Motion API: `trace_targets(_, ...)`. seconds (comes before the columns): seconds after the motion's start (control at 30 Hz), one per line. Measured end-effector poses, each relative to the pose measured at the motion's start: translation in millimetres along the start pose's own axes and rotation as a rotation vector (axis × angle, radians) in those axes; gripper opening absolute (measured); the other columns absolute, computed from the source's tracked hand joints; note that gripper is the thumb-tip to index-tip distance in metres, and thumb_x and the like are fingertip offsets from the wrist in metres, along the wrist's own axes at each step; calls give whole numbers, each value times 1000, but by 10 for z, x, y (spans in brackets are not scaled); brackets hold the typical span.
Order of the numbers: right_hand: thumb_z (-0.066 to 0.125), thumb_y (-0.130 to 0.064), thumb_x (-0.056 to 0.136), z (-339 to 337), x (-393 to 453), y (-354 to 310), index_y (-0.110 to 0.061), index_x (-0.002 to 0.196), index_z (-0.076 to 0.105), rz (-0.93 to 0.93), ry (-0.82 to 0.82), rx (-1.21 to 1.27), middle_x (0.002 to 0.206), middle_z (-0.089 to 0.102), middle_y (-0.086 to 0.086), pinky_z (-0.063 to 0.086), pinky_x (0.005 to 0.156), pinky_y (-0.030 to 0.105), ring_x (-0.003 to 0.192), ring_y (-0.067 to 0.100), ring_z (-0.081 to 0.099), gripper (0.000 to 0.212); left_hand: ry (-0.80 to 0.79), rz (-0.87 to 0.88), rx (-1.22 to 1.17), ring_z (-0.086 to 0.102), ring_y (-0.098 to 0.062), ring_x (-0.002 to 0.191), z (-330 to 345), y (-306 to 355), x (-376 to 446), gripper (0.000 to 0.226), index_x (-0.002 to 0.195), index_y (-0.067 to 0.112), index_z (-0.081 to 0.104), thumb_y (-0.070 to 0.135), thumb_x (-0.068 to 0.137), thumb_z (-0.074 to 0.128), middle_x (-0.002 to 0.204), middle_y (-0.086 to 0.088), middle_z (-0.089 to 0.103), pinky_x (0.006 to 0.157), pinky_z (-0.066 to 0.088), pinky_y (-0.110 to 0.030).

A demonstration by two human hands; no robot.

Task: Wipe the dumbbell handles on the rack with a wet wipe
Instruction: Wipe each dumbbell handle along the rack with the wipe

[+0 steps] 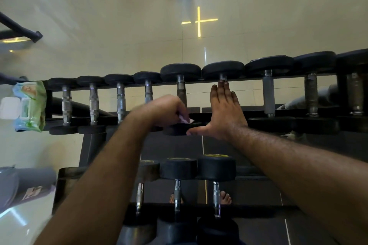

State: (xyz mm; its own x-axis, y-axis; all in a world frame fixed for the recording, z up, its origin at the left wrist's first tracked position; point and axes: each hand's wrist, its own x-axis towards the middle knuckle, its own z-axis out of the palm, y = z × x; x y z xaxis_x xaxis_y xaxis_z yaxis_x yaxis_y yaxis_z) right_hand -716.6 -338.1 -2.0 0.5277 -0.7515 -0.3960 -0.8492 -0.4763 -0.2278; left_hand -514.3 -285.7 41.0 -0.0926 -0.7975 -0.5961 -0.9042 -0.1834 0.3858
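Observation:
A two-tier black rack (199, 82) carries a row of dumbbells with metal handles. My left hand (165, 110) grips a white wet wipe (186, 119) at the near end of the fifth dumbbell handle (181, 90) on the top tier; the hand is blurred. My right hand (225, 109) lies flat with straight fingers over the neighbouring dumbbell, its fingertips at that handle's far end (223, 77) and its thumb stretched left. That handle is mostly hidden under the palm.
A green and blue wet wipe pack (27, 105) with its white lid open sits at the rack's left end. The lower tier holds three dumbbells (216, 169). More dumbbells (310, 93) fill the top tier to the right. My bare feet (226, 198) show below.

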Motion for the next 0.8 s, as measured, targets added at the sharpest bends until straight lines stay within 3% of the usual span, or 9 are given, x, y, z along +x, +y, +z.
trace_targets(0.07, 43, -117, 41, 7, 4, -2, -9, 168, -19, 2, -1, -7, 172, -36, 15, -3, 134, 52, 160, 31, -33, 178, 59, -77, -34, 62, 4, 87, -123, -165, -135, 20, 100, 32, 81, 14, 94, 73, 93, 22, 69, 84, 50, -21)
trace_targets(0.17, 42, -117, 40, 12, 6, -1, -9, 168, -19, 0, 3, -7, 172, -36, 15, -4, 134, 52, 159, 31, -33, 178, 233, -190, -55, 60, 1, 81, -30, -196, -127, 11, 104, 25, 79, 22, 94, 76, 91, 15, 68, 85, 54, -28)
trace_targets(0.27, 41, -118, 40, 15, 11, -2, -9, 168, -19, 5, 7, -21, 172, -36, 15, -4, 134, 52, 159, 31, -33, 178, 149, -283, 17, 65, -11, 85, 228, 39, -21, 16, 108, 23, 79, 18, 97, 69, 101, 4, 73, 78, 55, -30)
trace_targets(0.33, 40, -118, 39, 21, 16, -1, -9, 168, -18, 6, 12, -25, 172, -35, 15, -4, 134, 52, 160, 31, -33, 179, 163, -241, -11, 66, -12, 90, 243, 173, 3, 18, 108, 23, 79, 14, 97, 68, 104, 5, 72, 79, 55, -28)
trace_targets(0.43, 41, -118, 40, 34, 21, 7, -10, 168, -19, 0, 5, -11, 172, -36, 14, -4, 134, 51, 160, 30, -33, 178, 164, -97, -287, 66, -4, 96, 69, 223, -40, 23, 103, 25, 79, 7, 95, 67, 103, 11, 72, 84, 54, -23)
trace_targets(0.53, 38, -119, 39, 36, 21, 7, -10, 168, -20, 6, 5, -24, 171, -38, 14, -5, 134, 51, 159, 30, -34, 178, 407, -142, -427, 69, -5, 97, -33, 119, -18, 16, 104, 26, 80, 16, 95, 73, 104, 9, 75, 86, 58, -27)
trace_targets(0.6, 36, -120, 38, 36, 21, -1, -10, 168, -19, 7, 5, -31, 171, -37, 15, -5, 134, 51, 159, 30, -34, 179, 739, -178, -310, 70, -10, 96, 23, 25, 88, 20, 111, 22, 80, 13, 97, 68, 107, 3, 78, 87, 60, -32)
trace_targets(0.67, 34, -120, 37, 34, 14, -3, -9, 168, -18, 3, 14, -33, 172, -35, 15, -5, 134, 51, 160, 30, -32, 179, 968, -74, -112, 71, -20, 98, 138, -24, 215, 33, 117, 14, 79, 0, 93, 61, 108, -5, 78, 89, 60, -37)
trace_targets(0.8, 35, -120, 37, 56, 21, 13, -8, 169, -16, 8, 27, -34, 174, -32, 14, -4, 134, 52, 161, 29, -30, 180, 844, 46, 118, 69, -31, 101, 428, -45, 317, 29, 119, 10, 77, 3, 92, 70, 115, -11, 74, 85, 59, -42)
